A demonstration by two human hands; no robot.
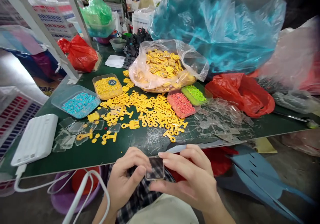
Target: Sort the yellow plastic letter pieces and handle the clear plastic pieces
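Observation:
A small clear square plastic piece (155,169) is held between both hands just in front of the table edge. My left hand (131,174) grips its left side, thumb and fingers bent round it. On the right side, my right hand (187,177) pinches the piece with fingertips above and thumb below. Beyond the hands, many flat yellow pieces (152,109) lie spread over the green table (100,155). A plastic bag (142,79) behind them holds more yellow pieces.
Trays of blue (81,104), yellow (107,86), pink (181,104) and green beads (195,94) surround the yellow pieces. Clear plastic pieces (220,117) lie right, a white power bank (36,139) left with its cable hanging over the edge. Red bag (242,92) at right.

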